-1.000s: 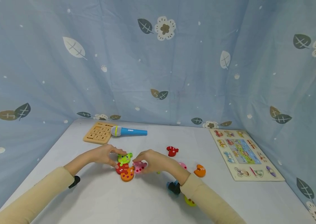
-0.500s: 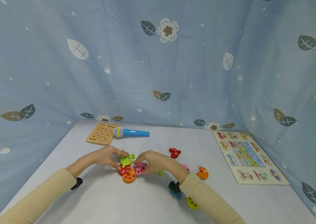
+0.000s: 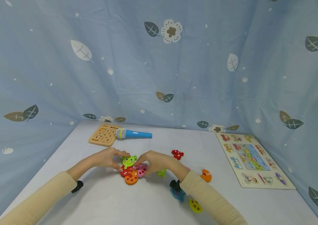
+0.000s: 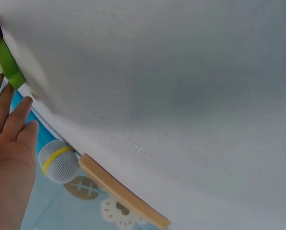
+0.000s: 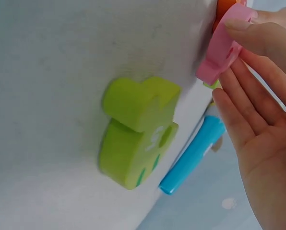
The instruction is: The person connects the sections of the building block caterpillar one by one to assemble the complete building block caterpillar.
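Note:
My left hand (image 3: 105, 157) holds a row of numbered wooden puzzle pieces, fingertips at the green smiling head (image 3: 128, 161) and thumb at the red piece (image 3: 125, 172) marked 2. Joined below is an orange spotted piece (image 3: 131, 179). My right hand (image 3: 155, 161) pinches a pink spotted piece (image 3: 141, 171) right at the orange one's side. In the right wrist view, thumb and fingers grip the pink piece (image 5: 220, 45) by its edges. In the left wrist view, my fingertips meet the edge of the green head (image 4: 6, 62); the thumb is out of sight.
A light green piece (image 5: 143, 134) lies beside my right hand. Around that forearm are red (image 3: 177, 154), orange (image 3: 206, 176), blue (image 3: 178, 194) and yellow-green (image 3: 195, 206) pieces. A number board (image 3: 104, 135) and toy microphone (image 3: 134, 134) lie behind; a picture puzzle (image 3: 254, 161) is at right.
The pink piece in my right hand has come slightly closer to the orange one. My left hand keeps its hold. The head view has shifted a little, moving the whole scene rightward.

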Tool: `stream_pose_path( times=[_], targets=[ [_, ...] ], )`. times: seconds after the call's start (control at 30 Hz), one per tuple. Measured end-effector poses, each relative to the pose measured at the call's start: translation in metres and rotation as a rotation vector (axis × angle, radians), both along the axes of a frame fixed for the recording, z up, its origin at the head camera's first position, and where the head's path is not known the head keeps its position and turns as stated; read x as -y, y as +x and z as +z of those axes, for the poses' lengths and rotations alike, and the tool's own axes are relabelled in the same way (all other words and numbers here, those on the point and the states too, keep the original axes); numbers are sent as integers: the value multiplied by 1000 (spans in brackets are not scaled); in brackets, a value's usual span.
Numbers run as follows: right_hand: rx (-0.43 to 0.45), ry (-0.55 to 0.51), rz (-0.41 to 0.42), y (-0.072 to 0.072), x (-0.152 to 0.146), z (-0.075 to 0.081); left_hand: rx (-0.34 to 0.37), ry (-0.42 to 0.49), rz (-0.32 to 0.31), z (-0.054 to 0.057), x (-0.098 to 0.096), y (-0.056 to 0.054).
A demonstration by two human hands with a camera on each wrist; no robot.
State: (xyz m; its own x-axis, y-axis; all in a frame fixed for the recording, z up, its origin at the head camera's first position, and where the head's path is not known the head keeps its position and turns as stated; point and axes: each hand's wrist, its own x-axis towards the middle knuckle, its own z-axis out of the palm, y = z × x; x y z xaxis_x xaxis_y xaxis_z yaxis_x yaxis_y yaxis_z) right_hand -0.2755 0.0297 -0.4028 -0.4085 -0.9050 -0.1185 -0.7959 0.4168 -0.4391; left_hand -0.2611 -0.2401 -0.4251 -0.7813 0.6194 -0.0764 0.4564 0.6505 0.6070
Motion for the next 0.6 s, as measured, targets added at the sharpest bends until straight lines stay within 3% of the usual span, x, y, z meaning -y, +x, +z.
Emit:
stream_pose_path(
  times=[0.27,0.6],
  targets=[
    [-22,23,52,2,5,5,-30,-11,-5,1,2,0],
    [-54,74,46,3,9,3,-23,-2,-19,1,2,-1]
  ],
)
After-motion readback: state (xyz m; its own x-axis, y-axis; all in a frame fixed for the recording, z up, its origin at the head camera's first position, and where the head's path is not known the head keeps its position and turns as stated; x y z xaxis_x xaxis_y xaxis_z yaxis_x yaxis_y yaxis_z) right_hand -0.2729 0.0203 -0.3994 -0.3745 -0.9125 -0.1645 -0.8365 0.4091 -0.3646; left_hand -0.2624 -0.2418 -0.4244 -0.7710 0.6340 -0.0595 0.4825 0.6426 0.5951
